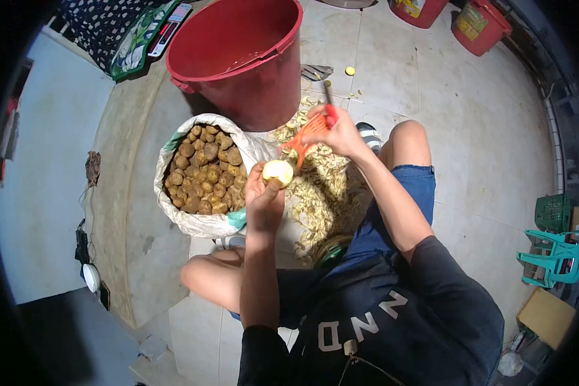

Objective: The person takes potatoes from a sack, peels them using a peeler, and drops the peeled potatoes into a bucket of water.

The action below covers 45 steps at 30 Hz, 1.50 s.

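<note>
In my left hand (265, 196) is a pale, mostly peeled potato (278, 172), with a little brown skin at its lower edge. My right hand (341, 134) is closed round an orange peeler (305, 137), held just above and to the right of the potato; a small gap seems to part them. Left of my left hand, a white sack (202, 225) with its rim rolled open holds several brown unpeeled potatoes (206, 170). Peelings (325, 193) lie heaped on the floor between my legs.
A large red tub (257, 96) stands beyond the sack. A yellow piece (350, 71) lies on the tiled floor (469, 128). Red buckets (479, 29) are at the far right. Teal stools (553, 257) and a green basket (552, 213) stand at the right edge.
</note>
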Each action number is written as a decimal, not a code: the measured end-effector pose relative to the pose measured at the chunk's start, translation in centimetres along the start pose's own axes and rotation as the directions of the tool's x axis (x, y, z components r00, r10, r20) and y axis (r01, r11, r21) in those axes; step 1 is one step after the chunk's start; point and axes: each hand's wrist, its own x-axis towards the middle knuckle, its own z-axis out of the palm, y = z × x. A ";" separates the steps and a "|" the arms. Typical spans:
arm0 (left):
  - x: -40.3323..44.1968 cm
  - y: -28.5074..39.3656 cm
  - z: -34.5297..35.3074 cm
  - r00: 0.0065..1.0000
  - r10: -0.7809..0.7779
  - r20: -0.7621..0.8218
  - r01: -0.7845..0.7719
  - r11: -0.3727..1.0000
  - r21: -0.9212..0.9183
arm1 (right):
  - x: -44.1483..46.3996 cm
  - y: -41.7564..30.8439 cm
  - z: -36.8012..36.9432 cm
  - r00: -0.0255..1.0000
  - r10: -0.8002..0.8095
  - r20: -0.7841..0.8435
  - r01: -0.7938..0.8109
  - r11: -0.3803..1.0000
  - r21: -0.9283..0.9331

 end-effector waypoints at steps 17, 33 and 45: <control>0.2 -0.3 -0.1 0.996 0.069 0.052 -0.058 0.981 -0.185 | 0.1 0.5 -0.6 0.998 -0.036 0.053 0.035 0.999 0.008; 0.3 1.3 0.5 0.997 0.045 -0.061 -0.053 0.988 -0.146 | -1.0 -0.7 1.2 0.995 -0.064 0.078 0.062 0.998 0.033; 0.4 2.0 0.0 0.999 -0.036 -0.014 0.039 0.973 0.227 | -1.1 -1.8 1.4 0.984 -0.065 0.168 0.067 0.998 -0.006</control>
